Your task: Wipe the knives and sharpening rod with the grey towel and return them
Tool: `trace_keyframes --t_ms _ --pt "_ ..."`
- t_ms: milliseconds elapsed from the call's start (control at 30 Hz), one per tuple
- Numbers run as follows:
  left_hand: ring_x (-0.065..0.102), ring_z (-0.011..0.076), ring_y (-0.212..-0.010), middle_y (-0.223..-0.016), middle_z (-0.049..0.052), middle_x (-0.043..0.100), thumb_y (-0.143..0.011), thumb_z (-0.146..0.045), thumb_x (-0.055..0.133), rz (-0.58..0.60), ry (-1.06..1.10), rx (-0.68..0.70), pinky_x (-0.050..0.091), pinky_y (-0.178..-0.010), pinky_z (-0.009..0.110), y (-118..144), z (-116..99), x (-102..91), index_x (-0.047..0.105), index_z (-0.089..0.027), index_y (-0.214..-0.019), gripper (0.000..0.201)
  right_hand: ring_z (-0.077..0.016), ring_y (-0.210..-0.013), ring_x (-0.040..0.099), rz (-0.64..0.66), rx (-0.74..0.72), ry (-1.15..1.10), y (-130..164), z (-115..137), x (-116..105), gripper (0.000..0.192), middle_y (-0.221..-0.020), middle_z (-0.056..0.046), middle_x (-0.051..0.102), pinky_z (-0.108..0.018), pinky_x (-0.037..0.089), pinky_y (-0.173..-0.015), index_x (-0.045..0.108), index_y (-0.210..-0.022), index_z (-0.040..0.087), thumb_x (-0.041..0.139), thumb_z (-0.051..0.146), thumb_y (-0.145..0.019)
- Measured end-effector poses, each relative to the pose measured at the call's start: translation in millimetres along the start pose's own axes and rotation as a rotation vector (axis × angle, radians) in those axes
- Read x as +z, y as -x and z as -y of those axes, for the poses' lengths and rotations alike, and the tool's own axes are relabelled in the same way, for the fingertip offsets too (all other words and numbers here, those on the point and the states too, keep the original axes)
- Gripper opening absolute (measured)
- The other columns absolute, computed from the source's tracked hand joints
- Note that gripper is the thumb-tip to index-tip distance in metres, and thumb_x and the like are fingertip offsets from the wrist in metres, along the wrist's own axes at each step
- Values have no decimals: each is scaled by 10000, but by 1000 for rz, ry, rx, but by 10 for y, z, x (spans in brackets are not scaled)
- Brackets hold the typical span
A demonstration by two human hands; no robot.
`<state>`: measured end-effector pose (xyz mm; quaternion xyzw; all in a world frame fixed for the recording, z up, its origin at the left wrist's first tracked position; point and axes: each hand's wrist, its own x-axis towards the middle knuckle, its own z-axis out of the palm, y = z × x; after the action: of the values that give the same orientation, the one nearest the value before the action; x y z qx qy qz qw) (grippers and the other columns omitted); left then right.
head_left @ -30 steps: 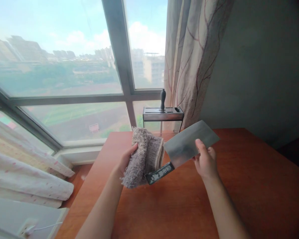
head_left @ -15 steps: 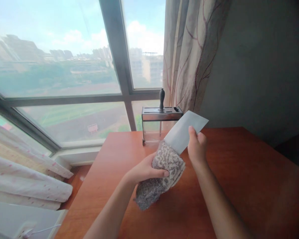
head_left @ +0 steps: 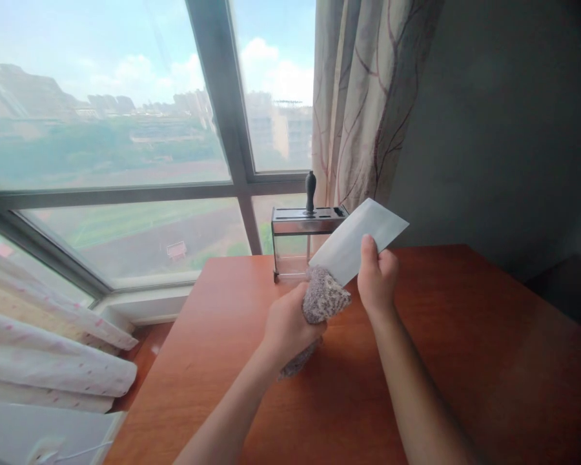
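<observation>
Cleaver [head_left: 356, 242], in the head view: it is held above the table [head_left: 503, 342], its broad, pale blade slanting up to the right, with the far corner pointing towards the dark wall [head_left: 494, 129]. Its lower left end runs into a grey, shaggy cloth [head_left: 325, 297], which hides whatever lies beneath. The left hand [head_left: 290, 326] has its grip closed around the folded cloth, bunching it; one part shows above the fist and another hangs below. The right hand [head_left: 380, 278] has its grip pinching the blade near its lower right edge, thumb flat on the near face and fingers curled, partly out of sight behind. The two hands are near each other but apart, the blade spanning the gap between them.

Beyond them, near the far edge of the table, stands a clear-sided knife stand [head_left: 295, 225] with a metal top. A dark handle [head_left: 310, 192] rises upright from that top, and the blade covers the stand's right part from this angle. Behind are a large window [head_left: 111, 155] and a patterned curtain [head_left: 363, 97]. At lower left hang white spotted curtains [head_left: 53, 361], with a white cord [head_left: 87, 448] below.
</observation>
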<state>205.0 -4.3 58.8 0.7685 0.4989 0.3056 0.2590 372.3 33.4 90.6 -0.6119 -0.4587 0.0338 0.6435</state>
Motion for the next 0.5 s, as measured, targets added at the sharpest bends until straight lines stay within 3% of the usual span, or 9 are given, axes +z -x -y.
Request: trace_keyframes --t_ms 167,300,433,500 --pt "582 171 -738 -814 -1 644 -611 -130 668 331 639 -60 431 -652 237 -28 30 -105 622 -139 -963 355 -90 -496 317 95 71 -279 -45 -96 12 479 -515 56 329 -247 259 -467 406 -543 197 497 528 -877" --pt "595 181 -763 -832 29 675 -567 -168 743 559 894 -179 461 -710 256 -35 146 -112 673 -105 -981 425 -97 -519 364 109 138 -505 -37 -92 57 418 -560 49 394 -232 299 -474 468 -619 185 531 525 -855" --pt "622 188 -680 -775 52 699 -539 -248 719 741 1287 -398 483 -638 266 98 327 3 684 -113 -980 462 -98 -548 391 142 195 -713 -31 -71 105 362 -600 47 427 -219 326 -485 499 -672 179 584 494 -830" --pt "624 172 -645 -721 51 694 -605 -361 680 744 1443 -531 484 -640 255 203 373 42 693 -116 -916 397 -95 -564 397 123 221 -790 -40 -72 126 342 -615 50 433 -214 344 -502 512 -686 174 612 475 -815"
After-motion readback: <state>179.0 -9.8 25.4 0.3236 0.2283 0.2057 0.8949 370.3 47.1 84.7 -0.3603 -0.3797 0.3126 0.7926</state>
